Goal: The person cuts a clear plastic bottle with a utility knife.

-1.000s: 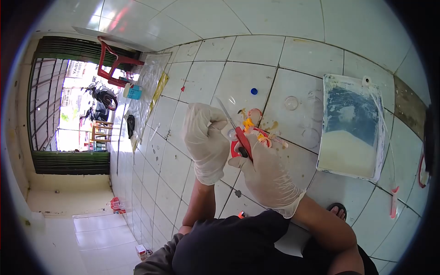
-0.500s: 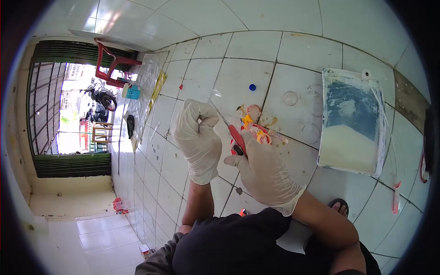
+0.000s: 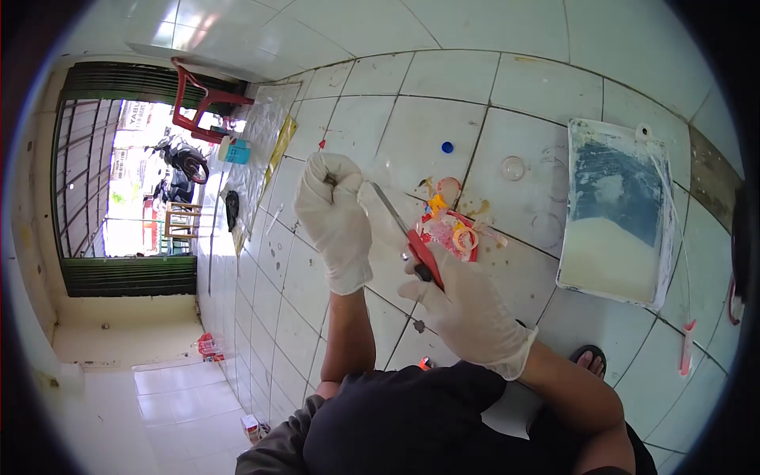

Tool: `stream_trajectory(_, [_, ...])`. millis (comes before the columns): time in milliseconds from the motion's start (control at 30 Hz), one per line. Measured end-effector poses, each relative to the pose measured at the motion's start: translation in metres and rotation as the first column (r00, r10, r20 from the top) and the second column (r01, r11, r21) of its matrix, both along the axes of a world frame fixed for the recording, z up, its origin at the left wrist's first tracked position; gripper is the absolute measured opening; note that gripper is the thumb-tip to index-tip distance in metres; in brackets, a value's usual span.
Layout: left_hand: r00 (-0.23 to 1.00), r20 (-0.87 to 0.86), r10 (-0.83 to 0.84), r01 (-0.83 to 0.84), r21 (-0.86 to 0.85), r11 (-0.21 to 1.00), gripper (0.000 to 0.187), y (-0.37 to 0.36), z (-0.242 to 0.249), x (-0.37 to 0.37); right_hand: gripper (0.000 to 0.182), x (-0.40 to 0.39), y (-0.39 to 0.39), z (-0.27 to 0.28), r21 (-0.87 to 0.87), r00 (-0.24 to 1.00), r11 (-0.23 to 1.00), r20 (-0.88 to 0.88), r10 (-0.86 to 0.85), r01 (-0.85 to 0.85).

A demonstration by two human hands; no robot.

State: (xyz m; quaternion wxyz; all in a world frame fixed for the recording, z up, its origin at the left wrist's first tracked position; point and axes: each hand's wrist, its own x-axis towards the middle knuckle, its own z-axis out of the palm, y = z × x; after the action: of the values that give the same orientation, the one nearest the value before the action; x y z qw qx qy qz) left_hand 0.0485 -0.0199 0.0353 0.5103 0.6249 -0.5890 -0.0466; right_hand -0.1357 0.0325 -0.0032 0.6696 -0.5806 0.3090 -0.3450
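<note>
My left hand, in a whitish glove, is closed into a fist with the fingers curled in. A small dark spot shows between its fingers, too small to name. My right hand, gloved too, grips a red-handled utility knife with a black part on it. The knife's long thin blade reaches up and left, its tip close beside my left fist but apart from it. Behind the knife, crumpled red, pink and yellow-orange scraps lie on the tiled floor amid brownish stains.
A blue cap and a clear round lid lie on the floor. To the right is a white-rimmed tray smeared blue and cream. A red chair, a blue-and-white tub and plastic sheeting are at the left.
The knife and my right hand have shifted slightly down and right; my left fist has moved a little up and left. More of the red scraps shows behind the knife.
</note>
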Motion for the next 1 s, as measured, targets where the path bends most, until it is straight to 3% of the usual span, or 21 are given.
stream_trajectory(33, [1.000, 0.003, 0.006, -0.006, -0.006, 1.000, 0.018, -0.001, 0.002, 0.005, 0.040, -0.002, 0.005, -0.001, -0.075, 0.999, 0.996, -0.019, -0.048, 0.046])
stream_trajectory(67, [0.991, -0.130, -0.007, 0.012, 0.034, 0.999, 0.017, -0.002, 0.004, 0.009, 0.038, -0.004, 0.006, -0.001, -0.154, 0.995, 0.984, -0.036, -0.097, 0.091])
stream_trajectory(100, [0.964, -0.265, -0.016, 0.036, 0.071, 0.997, 0.016, -0.003, 0.005, 0.012, 0.033, -0.010, 0.000, 0.008, -0.137, 0.984, 0.990, -0.163, -0.065, 0.043])
stream_trajectory(133, [0.963, -0.268, -0.012, 0.031, 0.067, 0.997, 0.016, -0.002, 0.005, 0.011, 0.033, -0.010, -0.001, 0.006, -0.142, 0.984, 0.989, -0.167, -0.060, 0.036])
stream_trajectory(200, [0.954, -0.298, 0.002, 0.025, 0.087, 0.996, 0.016, -0.001, 0.005, 0.008, 0.031, -0.010, -0.004, 0.001, -0.311, 0.945, 0.931, -0.198, -0.261, 0.192])
stream_trajectory(267, [0.954, -0.299, -0.023, 0.047, 0.074, 0.996, 0.017, 0.000, 0.005, 0.005, 0.030, -0.011, -0.007, -0.001, -0.269, 0.957, 0.950, -0.194, -0.215, 0.159])
stream_trajectory(333, [0.951, -0.304, -0.045, 0.068, 0.065, 0.996, 0.018, 0.001, 0.005, 0.004, 0.028, -0.010, -0.007, -0.007, -0.472, 0.944, 0.865, -0.172, -0.282, 0.173])
stream_trajectory(533, [0.959, -0.265, -0.099, 0.121, 0.069, 0.990, 0.017, 0.005, 0.009, -0.001, 0.025, -0.011, -0.008, -0.003, -0.398, 0.946, 0.912, -0.248, -0.209, 0.097])
stream_trajectory(833, [0.972, -0.215, -0.090, 0.108, 0.074, 0.991, 0.016, 0.009, 0.015, -0.008, 0.028, -0.011, -0.005, -0.003, -0.466, 0.930, 0.881, -0.279, -0.238, 0.085])
stream_trajectory(1000, [1.000, -0.009, -0.028, 0.029, 0.082, 0.996, 0.017, 0.014, 0.018, -0.012, 0.030, -0.012, -0.002, 0.005, -0.539, 0.892, 0.841, -0.354, -0.280, 0.050])
